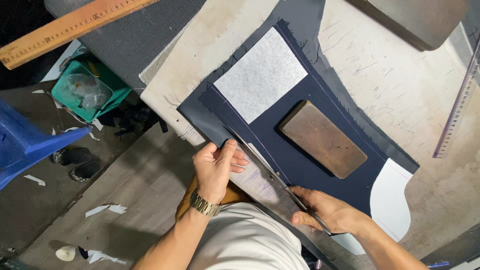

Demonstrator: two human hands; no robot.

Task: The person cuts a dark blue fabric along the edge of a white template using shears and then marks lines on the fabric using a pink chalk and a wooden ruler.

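- The navy fabric piece (310, 150) lies flat on the worn cutting table (400, 75), spread from the centre toward 4 o'clock.
- The right hand (327, 210), at 5 o'clock, is closed round the handles of the long scissors (265, 167); the blades run up toward 10 o'clock along the fabric's near edge.
- The left hand (216, 167), wearing a metal wristwatch (204, 204), pinches the near corner of the cloth between thumb and fingers, lifting that edge slightly.
- Judging by the blade position, the near edge looks partly trimmed; the stretch toward the left hand appears uncut. The far edges are frayed, and I cannot tell whether they are finished.
- A white interfacing rectangle (260, 75) sits on the cloth at 12 o'clock; a brown wooden block (322, 139) weighs the fabric down at centre, close to the cutting line.
- A white paper pattern (390, 200) shows beneath the cloth at 4 o'clock.
- A clear ruler (457, 107) lies at 3 o'clock, a wooden ruler (70, 25) at 10 o'clock, well apart from the work.
- A green box (85, 90) and paper scraps (105, 210) lie on the floor at 9 o'clock.
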